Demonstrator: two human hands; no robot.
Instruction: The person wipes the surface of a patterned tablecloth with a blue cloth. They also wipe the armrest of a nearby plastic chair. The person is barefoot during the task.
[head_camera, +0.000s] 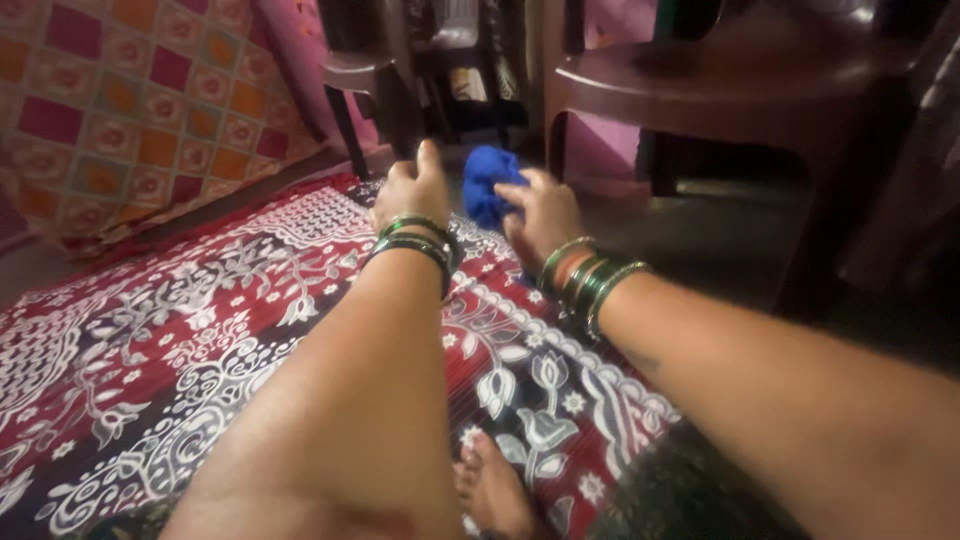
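Observation:
A bunched blue cloth (483, 182) lies at the far edge of a red, black and white patterned mat (200, 340). My right hand (540, 212) grips the cloth's right side, green bangles on its wrist. Just left of the cloth is my left hand (412, 187), fingers curled and thumb up, also wearing green bangles; whether it holds part of the cloth is hidden. Both forearms stretch forward over the mat.
A dark brown plastic chair (720, 75) stands behind the cloth at the right. Another dark chair (365, 70) is at the back centre. A bed with a checked pink and orange cover (140, 100) fills the left. My bare foot (495, 490) rests on the mat near the bottom.

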